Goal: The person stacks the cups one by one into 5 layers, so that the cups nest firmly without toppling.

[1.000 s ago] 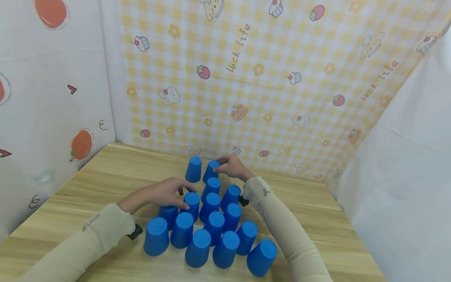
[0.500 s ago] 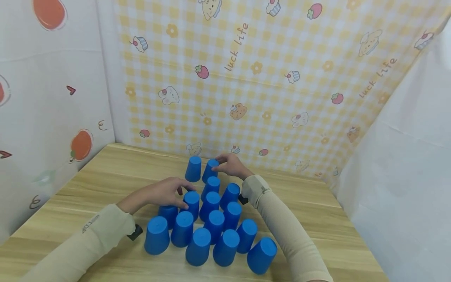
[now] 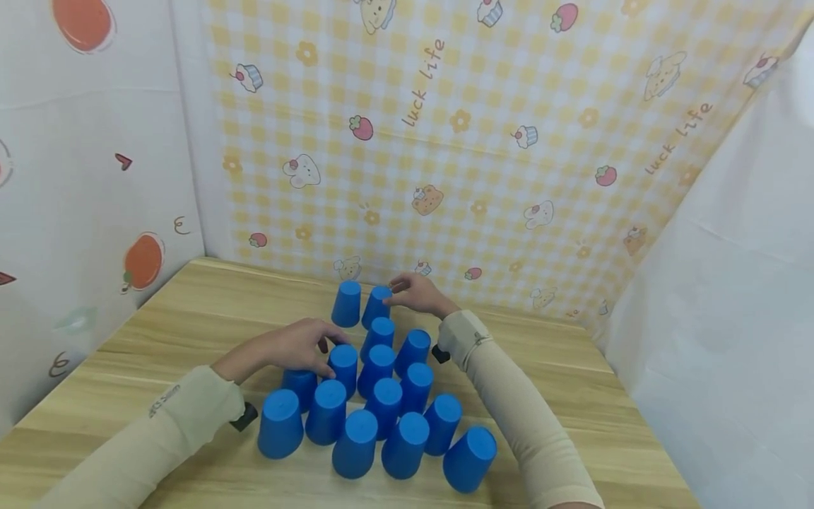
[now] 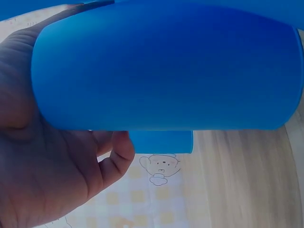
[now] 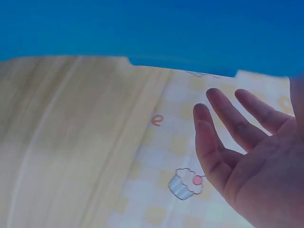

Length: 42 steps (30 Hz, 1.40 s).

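Several blue plastic cups stand upside down on the wooden table (image 3: 559,396). My left hand (image 3: 295,346) curls its thumb and fingers round the top of a blue cup (image 3: 344,364) in the middle of the group. Below that hand stands another cup (image 3: 299,389), partly hidden. In the left wrist view, a large cup (image 4: 166,66) covers part of the left hand (image 4: 52,166). My right hand (image 3: 420,293) is at a cup (image 3: 376,305) at the back, its thumb at the cup's side. The right wrist view shows that hand's fingers (image 5: 237,121) spread and loosely bent.
A lone cup (image 3: 346,304) stands at the back left. Nearer cups (image 3: 355,445) stand in slanting rows, with one at the front right (image 3: 469,459). A yellow checked cloth (image 3: 394,177) hangs behind the table, with white cloths (image 3: 718,297) at the sides.
The head view shifts slightly. Both hands stay by the same cups; the right hand's fingers look a little farther from the back cup. The cups keep their arrangement.
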Each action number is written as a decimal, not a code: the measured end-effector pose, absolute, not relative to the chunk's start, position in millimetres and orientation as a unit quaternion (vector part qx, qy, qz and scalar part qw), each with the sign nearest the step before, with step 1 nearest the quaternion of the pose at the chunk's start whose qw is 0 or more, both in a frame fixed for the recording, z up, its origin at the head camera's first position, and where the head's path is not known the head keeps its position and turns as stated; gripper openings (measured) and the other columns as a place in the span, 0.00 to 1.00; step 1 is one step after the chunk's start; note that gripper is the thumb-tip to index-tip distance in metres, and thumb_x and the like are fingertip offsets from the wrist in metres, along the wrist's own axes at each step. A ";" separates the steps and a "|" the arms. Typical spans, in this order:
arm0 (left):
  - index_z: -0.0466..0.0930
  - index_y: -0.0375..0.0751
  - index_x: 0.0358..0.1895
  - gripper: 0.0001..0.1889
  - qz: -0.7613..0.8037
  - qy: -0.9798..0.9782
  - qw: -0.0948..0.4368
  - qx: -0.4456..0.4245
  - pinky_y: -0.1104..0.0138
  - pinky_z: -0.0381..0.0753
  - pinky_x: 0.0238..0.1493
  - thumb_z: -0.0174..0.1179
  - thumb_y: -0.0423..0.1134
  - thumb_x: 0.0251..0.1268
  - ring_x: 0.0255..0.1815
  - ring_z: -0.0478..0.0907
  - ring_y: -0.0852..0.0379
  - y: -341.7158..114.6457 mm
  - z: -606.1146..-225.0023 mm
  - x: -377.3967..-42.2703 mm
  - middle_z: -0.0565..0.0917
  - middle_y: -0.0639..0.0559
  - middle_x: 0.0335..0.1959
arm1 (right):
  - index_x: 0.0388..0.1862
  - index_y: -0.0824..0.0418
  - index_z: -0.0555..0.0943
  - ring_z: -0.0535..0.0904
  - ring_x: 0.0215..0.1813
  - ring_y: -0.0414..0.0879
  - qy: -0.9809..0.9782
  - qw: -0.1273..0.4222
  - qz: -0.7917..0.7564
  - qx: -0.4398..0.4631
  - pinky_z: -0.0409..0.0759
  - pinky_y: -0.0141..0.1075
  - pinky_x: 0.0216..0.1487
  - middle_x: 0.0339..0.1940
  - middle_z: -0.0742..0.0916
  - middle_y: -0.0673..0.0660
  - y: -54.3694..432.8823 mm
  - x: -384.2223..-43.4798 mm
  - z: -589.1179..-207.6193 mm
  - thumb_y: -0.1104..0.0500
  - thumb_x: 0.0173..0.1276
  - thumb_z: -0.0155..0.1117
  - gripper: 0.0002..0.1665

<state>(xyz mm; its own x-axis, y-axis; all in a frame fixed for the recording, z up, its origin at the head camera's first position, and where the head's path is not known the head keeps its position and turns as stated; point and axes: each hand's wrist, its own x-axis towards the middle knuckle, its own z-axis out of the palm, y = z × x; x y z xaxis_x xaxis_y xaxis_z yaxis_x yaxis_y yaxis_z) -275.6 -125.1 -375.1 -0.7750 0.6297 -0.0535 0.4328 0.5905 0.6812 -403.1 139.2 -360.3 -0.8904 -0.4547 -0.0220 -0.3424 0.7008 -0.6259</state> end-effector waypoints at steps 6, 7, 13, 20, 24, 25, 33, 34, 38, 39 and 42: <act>0.80 0.39 0.59 0.26 0.327 0.884 0.144 0.302 0.55 0.83 0.47 0.74 0.41 0.56 0.49 0.79 0.50 -124.4 -373.9 -276.2 0.82 0.49 0.52 | 0.65 0.62 0.75 0.80 0.60 0.55 0.908 0.085 -0.337 -0.232 0.80 0.47 0.56 0.59 0.83 0.62 146.3 -395.4 -348.3 0.50 0.67 0.69 0.32; 0.80 0.39 0.59 0.26 0.327 0.884 0.143 0.301 0.55 0.83 0.47 0.74 0.41 0.56 0.49 0.79 0.50 -124.3 -373.5 -276.5 0.82 0.49 0.52 | 0.65 0.62 0.76 0.80 0.60 0.55 0.907 0.080 -0.340 -0.236 0.81 0.46 0.56 0.59 0.83 0.62 147.6 -394.9 -347.6 0.50 0.67 0.69 0.31; 0.80 0.40 0.59 0.27 0.324 0.889 0.134 0.293 0.55 0.82 0.47 0.74 0.43 0.56 0.49 0.79 0.50 -122.6 -373.3 -278.4 0.83 0.50 0.51 | 0.62 0.61 0.78 0.80 0.59 0.53 0.892 0.070 -0.359 -0.267 0.81 0.44 0.55 0.59 0.83 0.62 154.3 -391.7 -348.4 0.53 0.67 0.69 0.27; 0.79 0.39 0.60 0.28 0.337 0.887 0.127 0.287 0.54 0.83 0.46 0.74 0.45 0.56 0.50 0.79 0.49 -127.9 -376.2 -282.5 0.83 0.49 0.51 | 0.63 0.63 0.78 0.80 0.59 0.51 0.880 0.091 -0.365 -0.291 0.81 0.43 0.57 0.60 0.83 0.60 158.5 -383.3 -350.4 0.52 0.69 0.68 0.28; 0.79 0.40 0.59 0.28 0.347 0.887 0.113 0.284 0.53 0.83 0.46 0.73 0.47 0.57 0.50 0.79 0.48 -132.0 -377.1 -286.3 0.83 0.47 0.52 | 0.63 0.66 0.77 0.79 0.61 0.53 0.875 0.090 -0.366 -0.305 0.79 0.45 0.59 0.62 0.81 0.64 161.2 -379.8 -352.3 0.54 0.69 0.68 0.28; 0.80 0.40 0.59 0.27 0.349 0.887 0.110 0.283 0.53 0.83 0.45 0.73 0.47 0.57 0.50 0.79 0.48 -133.2 -377.0 -286.9 0.82 0.47 0.53 | 0.64 0.66 0.77 0.78 0.61 0.54 0.875 0.090 -0.364 -0.306 0.79 0.45 0.59 0.62 0.81 0.65 161.8 -378.6 -352.6 0.54 0.69 0.68 0.28; 0.80 0.41 0.58 0.26 0.370 0.887 0.098 0.260 0.54 0.83 0.45 0.71 0.48 0.59 0.51 0.78 0.46 -141.3 -376.9 -292.7 0.81 0.44 0.55 | 0.63 0.62 0.77 0.78 0.61 0.57 0.885 0.118 -0.349 -0.284 0.79 0.47 0.59 0.61 0.81 0.63 170.8 -368.3 -354.2 0.53 0.68 0.69 0.28; 0.80 0.41 0.57 0.25 0.371 0.886 0.095 0.260 0.54 0.83 0.45 0.71 0.47 0.59 0.51 0.78 0.45 -142.8 -377.2 -294.3 0.81 0.44 0.54 | 0.64 0.63 0.77 0.78 0.61 0.57 0.885 0.122 -0.347 -0.285 0.79 0.47 0.59 0.61 0.82 0.62 171.6 -367.6 -354.0 0.53 0.68 0.68 0.28; 0.80 0.41 0.57 0.24 0.372 0.888 0.074 0.261 0.54 0.82 0.45 0.70 0.47 0.61 0.49 0.79 0.46 -149.0 -381.6 -301.6 0.83 0.45 0.52 | 0.65 0.64 0.75 0.77 0.62 0.60 0.879 0.142 -0.347 -0.296 0.79 0.49 0.58 0.61 0.82 0.61 172.5 -364.2 -353.0 0.54 0.68 0.68 0.30; 0.80 0.41 0.57 0.23 0.372 0.888 0.068 0.262 0.54 0.82 0.45 0.70 0.47 0.61 0.49 0.79 0.46 -150.3 -383.2 -303.3 0.83 0.45 0.52 | 0.65 0.64 0.75 0.77 0.62 0.60 0.876 0.148 -0.348 -0.299 0.80 0.49 0.57 0.61 0.82 0.62 172.6 -363.4 -353.6 0.54 0.68 0.69 0.30; 0.80 0.41 0.57 0.23 0.374 0.890 0.056 0.253 0.52 0.82 0.47 0.70 0.46 0.61 0.51 0.79 0.45 -152.5 -386.9 -306.9 0.83 0.45 0.53 | 0.64 0.61 0.77 0.78 0.61 0.57 0.871 0.163 -0.350 -0.305 0.80 0.47 0.56 0.60 0.82 0.61 172.0 -360.5 -354.7 0.53 0.67 0.69 0.29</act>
<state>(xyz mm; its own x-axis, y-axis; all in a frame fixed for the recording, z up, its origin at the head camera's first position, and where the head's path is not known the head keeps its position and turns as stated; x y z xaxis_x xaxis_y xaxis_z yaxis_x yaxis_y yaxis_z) -306.9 -152.5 -386.9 -0.8658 0.4923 0.0892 0.4083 0.5922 0.6947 -360.5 172.0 -354.7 -0.7612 -0.6448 -0.0700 -0.4165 0.5687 -0.7093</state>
